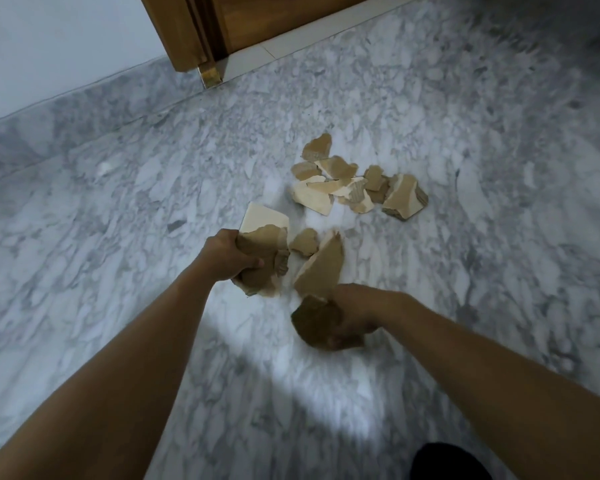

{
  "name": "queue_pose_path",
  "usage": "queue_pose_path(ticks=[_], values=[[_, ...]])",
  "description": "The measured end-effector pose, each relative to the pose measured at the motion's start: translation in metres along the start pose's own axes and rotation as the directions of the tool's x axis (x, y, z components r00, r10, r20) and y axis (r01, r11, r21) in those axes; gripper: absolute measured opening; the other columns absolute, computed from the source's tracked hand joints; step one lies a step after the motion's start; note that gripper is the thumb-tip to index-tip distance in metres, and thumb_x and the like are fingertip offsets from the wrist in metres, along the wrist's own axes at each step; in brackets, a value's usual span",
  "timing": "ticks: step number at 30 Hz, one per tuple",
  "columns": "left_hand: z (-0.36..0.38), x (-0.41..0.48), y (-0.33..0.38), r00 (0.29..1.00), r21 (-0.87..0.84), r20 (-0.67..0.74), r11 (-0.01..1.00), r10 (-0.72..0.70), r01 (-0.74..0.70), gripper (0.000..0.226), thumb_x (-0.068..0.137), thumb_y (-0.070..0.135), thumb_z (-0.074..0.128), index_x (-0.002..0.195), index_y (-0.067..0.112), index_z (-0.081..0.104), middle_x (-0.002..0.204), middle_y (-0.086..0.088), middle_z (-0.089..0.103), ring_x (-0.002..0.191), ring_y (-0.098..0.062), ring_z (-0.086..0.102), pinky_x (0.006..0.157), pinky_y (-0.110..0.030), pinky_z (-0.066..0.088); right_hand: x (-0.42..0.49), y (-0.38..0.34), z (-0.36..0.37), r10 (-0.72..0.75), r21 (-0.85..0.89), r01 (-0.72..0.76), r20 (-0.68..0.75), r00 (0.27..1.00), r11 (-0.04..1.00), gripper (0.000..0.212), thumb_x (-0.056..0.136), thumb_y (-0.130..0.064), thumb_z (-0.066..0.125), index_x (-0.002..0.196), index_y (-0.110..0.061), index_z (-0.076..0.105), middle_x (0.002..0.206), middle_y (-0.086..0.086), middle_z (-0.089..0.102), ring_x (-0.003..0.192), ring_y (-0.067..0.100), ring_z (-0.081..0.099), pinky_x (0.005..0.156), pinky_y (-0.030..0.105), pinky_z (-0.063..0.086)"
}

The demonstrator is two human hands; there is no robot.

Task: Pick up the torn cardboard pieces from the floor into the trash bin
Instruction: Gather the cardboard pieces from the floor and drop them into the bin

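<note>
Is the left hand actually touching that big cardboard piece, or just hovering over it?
Touching. The head view shows the left hand wrapped round the big cardboard piece, thumb lying across its brown face, no gap between them.

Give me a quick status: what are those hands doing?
Left hand grips a cardboard stack. Right hand grips two pieces. Loose pile lies on the floor ahead. No trash bin in view.

marble floor [118, 306] (grey-veined), wooden door [257, 19]
</note>
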State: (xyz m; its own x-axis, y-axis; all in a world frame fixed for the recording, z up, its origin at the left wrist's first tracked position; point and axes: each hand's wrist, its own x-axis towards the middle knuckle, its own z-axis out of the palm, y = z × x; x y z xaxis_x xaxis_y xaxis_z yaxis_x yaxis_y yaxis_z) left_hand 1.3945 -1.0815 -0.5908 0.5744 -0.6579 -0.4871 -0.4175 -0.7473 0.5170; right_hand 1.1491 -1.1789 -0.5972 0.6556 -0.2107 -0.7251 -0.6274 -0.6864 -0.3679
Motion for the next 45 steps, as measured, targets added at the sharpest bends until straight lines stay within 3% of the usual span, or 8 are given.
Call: queue_pose_path(ticks=[5, 8, 20, 26, 32, 36, 41, 45], values=[[0.009, -0.012, -0.026, 0.999, -0.102, -0.006, 0.994, -0.033, 0.032, 0.041, 0.068, 0.025, 0.087, 0.103, 0.015, 0.069, 0.099, -0.008, 0.071, 0.093, -0.026, 0.068, 0.076, -0.035, 0.060, 0.026, -0.019, 0.052, -0.135, -0.248, 0.083, -0.197, 0.971, 0.965, 0.049, 0.083, -0.035, 0.074, 0.123, -0.015, 0.055, 0.129, 0.008, 0.044, 0.119, 0.029, 0.044, 0.084, 0.040, 0.050], [0.008, -0.012, -0.036, 0.998, -0.122, -0.012, 0.991, -0.056, 0.054, 0.040, 0.066, 0.027, 0.089, 0.099, 0.016, 0.069, 0.097, -0.007, 0.072, 0.093, -0.026, 0.069, 0.079, -0.039, 0.061, 0.037, -0.023, 0.063, -0.146, -0.275, 0.067, -0.278, 0.949, 0.959, 0.041, 0.085, -0.025, 0.074, 0.118, -0.012, 0.054, 0.120, 0.011, 0.052, 0.108, 0.030, 0.055, 0.075, 0.038, 0.049], [-0.026, 0.000, -0.008, 0.985, -0.102, 0.030, 0.979, -0.172, 0.174, 0.055, 0.059, 0.030, 0.075, 0.109, 0.008, 0.067, 0.104, -0.012, 0.067, 0.097, -0.029, 0.063, 0.081, -0.039, 0.057, 0.042, -0.024, 0.062, -0.107, -0.119, 0.085, -0.196, 0.975, 0.989, 0.054, 0.082, -0.043, 0.076, 0.121, -0.014, 0.050, 0.123, 0.012, 0.057, 0.109, 0.031, 0.059, 0.088, 0.038, 0.047], [-0.037, 0.010, 0.011, 0.956, -0.072, 0.174, 0.965, -0.237, 0.252, 0.020, 0.078, 0.015, 0.073, 0.096, 0.011, 0.068, 0.084, -0.003, 0.062, 0.073, -0.015, 0.056, 0.059, -0.025, 0.047, 0.033, -0.011, 0.040, -0.070, -0.097, 0.063, -0.064, 0.996, 0.993, 0.058, 0.084, -0.033, 0.078, 0.132, -0.016, 0.051, 0.127, 0.012, 0.060, 0.111, 0.029, 0.061, 0.089, 0.035, 0.049], [-0.013, 0.043, 0.044, 0.963, 0.039, 0.206, 0.985, -0.173, 0.168, 0.045, 0.076, 0.032, 0.070, 0.117, 0.014, 0.062, 0.116, -0.006, 0.062, 0.105, -0.025, 0.058, 0.078, -0.036, 0.052, 0.019, 0.042, -0.039, 0.044, 0.347, 0.034, -0.216, 0.975, 0.937, 0.051, 0.070, -0.022, 0.087, 0.113, -0.024, 0.058, 0.101, 0.004, 0.072, 0.089, 0.025, 0.072, 0.080, 0.043, 0.061], [0.031, 0.063, 0.065, 0.972, 0.268, 0.196, 0.961, -0.131, 0.075, 0.107, 0.054, 0.081, 0.058, 0.139, 0.017, 0.048, 0.142, -0.012, 0.040, 0.128, -0.033, 0.040, 0.105, -0.046, 0.041, 0.030, 0.043, -0.059, 0.038, 0.406, 0.066, -0.243, 0.969, 0.912, 0.040, 0.069, -0.021, 0.087, 0.099, -0.020, 0.060, 0.094, 0.006, 0.072, 0.085, 0.027, 0.072, 0.077, 0.043, 0.061], [0.077, 0.068, 0.057, 0.992, 0.308, -0.060, 0.943, -0.112, 0.126, 0.099, 0.058, 0.079, 0.069, 0.130, 0.016, 0.044, 0.125, -0.009, 0.035, 0.118, -0.034, 0.042, 0.094, -0.049, 0.048, 0.062, 0.043, -0.039, 0.158, 0.399, -0.047, -0.250, 0.955, 0.916, 0.058, 0.076, -0.027, 0.083, 0.123, -0.014, 0.052, 0.112, 0.008, 0.063, 0.104, 0.030, 0.062, 0.079, 0.035, 0.053], [0.073, 0.068, 0.055, 0.995, 0.229, -0.036, 0.969, -0.088, 0.094, 0.091, 0.056, 0.060, 0.083, 0.123, 0.018, 0.039, 0.104, -0.006, 0.051, 0.104, -0.030, 0.059, 0.090, -0.048, 0.053, 0.075, 0.053, -0.018, 0.296, 0.476, -0.159, -0.228, 0.928, 0.865, 0.067, 0.082, -0.039, 0.077, 0.132, -0.011, 0.042, 0.122, 0.013, 0.058, 0.107, 0.032, 0.059, 0.076, 0.035, 0.047]])
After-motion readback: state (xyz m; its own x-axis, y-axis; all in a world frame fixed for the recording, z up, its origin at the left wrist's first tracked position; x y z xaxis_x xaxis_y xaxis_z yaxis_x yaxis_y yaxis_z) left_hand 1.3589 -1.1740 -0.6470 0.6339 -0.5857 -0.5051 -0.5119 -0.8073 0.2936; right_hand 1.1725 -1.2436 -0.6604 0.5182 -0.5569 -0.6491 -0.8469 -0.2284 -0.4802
